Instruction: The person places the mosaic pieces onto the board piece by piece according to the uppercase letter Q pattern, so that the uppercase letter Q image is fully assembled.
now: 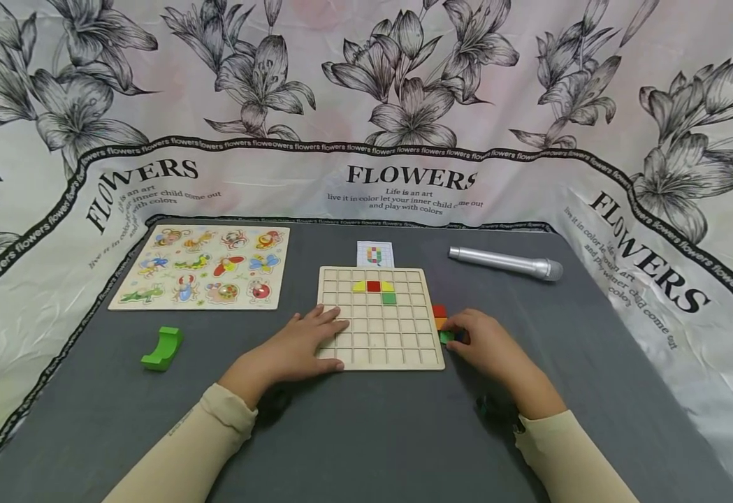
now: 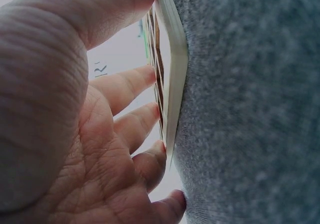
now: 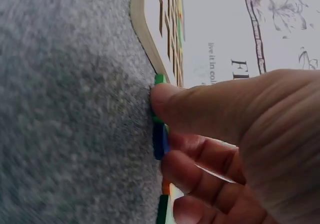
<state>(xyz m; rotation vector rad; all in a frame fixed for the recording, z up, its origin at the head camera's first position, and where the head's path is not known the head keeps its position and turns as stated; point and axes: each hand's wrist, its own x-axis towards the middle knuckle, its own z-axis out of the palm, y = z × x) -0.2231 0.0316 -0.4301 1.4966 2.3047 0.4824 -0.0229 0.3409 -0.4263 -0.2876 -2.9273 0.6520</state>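
Left hand (image 1: 302, 346), spread, is touching a pale wooden gridboard (image 1: 383, 340). Beside its right edge, right hand (image 1: 487, 344) is pinching a green tile (image 1: 445, 337).

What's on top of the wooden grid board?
Two yellow pieces with a red square between them, and a green square below the right yellow one. The left grip rests on the left of the board, so I can't see the cells beneath.

On table (image 1: 366, 433): grid board (image 1: 381, 337); behind it, card (image 1: 375, 254); left, picture board (image 1: 202, 267); right rear, microphone (image 1: 506, 263); beside right edge, tiles (image 1: 439, 311).
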